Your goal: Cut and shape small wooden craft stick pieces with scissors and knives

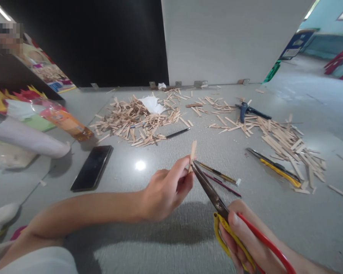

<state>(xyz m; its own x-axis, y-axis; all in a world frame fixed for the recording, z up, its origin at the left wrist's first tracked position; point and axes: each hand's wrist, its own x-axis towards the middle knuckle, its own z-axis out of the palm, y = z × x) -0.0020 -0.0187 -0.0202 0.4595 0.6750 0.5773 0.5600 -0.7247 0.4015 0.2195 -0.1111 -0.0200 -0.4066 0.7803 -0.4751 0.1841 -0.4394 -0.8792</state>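
Note:
Between the thumb and fingers of my left hand [167, 188], a thin wooden strip [193, 150] is pinched and points upward. My right hand [246, 232] grips scissors [213, 196] with one yellow and one red handle. The scissor tips touch or nearly touch the strip just above my left fingertips; the blades look almost together. Just beyond the blades, a gold-coloured pen-like tool [220, 174] and a dark red stick [223, 184] lie on the grey surface.
Wooden pieces lie in a heap [143, 123] and a right-hand scatter [288, 142]. A black pen [178, 133], yellow cutter [277, 169] and dark clamp-like tool [244, 111] lie around. At left are a phone [92, 168], orange bottle [64, 121] and pale tube [28, 136]. Upright panels [231, 42] stand behind.

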